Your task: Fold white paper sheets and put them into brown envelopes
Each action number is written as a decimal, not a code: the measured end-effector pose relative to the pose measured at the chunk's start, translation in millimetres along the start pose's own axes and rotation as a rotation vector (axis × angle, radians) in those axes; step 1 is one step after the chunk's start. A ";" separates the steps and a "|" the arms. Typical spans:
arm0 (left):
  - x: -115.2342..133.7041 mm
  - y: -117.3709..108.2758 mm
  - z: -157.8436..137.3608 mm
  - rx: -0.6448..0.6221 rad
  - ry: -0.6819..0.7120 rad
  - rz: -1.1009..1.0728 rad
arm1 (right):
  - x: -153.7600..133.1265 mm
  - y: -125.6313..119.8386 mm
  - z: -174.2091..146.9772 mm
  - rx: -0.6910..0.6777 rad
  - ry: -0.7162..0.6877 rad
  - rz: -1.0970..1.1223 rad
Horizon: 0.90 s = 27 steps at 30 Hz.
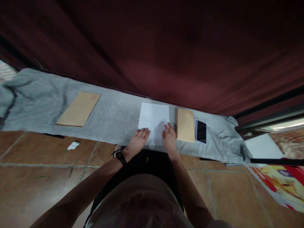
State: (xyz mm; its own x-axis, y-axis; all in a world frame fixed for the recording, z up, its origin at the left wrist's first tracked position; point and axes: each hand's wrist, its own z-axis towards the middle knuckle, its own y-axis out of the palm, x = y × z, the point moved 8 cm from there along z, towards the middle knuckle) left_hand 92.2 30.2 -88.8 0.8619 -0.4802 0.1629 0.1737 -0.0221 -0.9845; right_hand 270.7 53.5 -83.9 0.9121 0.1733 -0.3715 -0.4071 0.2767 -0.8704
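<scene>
A sheet of white paper lies flat on the grey cloth in front of me. My left hand rests on its lower left edge, palm down with the fingers stretched out. On the lower right edge lies my right hand, its fingers a little bent and spread, holding nothing. Just right of that hand is a brown envelope, which looks like the top of a small stack. Another brown envelope, or a pile of them, lies farther off to the left.
The grey cloth covers a long narrow surface. A phone lies right of the right-hand envelope. Behind hangs a dark red curtain. On the tiled floor is a crumpled white scrap; a colourful printed box stands at the right.
</scene>
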 end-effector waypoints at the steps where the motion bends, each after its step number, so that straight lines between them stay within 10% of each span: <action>1: -0.1 -0.9 1.4 0.005 -0.002 0.000 | -7.1 2.4 -5.1 -0.029 -0.035 0.002; 9: 25.0 -9.1 21.1 0.102 0.046 -0.068 | -28.8 14.1 -33.0 -0.123 -0.046 -0.022; 27: 24.2 -7.6 -8.7 -0.100 0.215 -0.012 | -24.4 10.4 -37.2 -0.092 0.022 -0.006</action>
State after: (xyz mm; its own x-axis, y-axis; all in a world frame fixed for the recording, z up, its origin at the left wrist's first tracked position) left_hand 107.6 11.2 -77.9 0.7367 -0.6552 0.1674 0.1259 -0.1104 -0.9859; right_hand 246.0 17.0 -95.9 0.9158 0.1507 -0.3722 -0.3963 0.1893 -0.8984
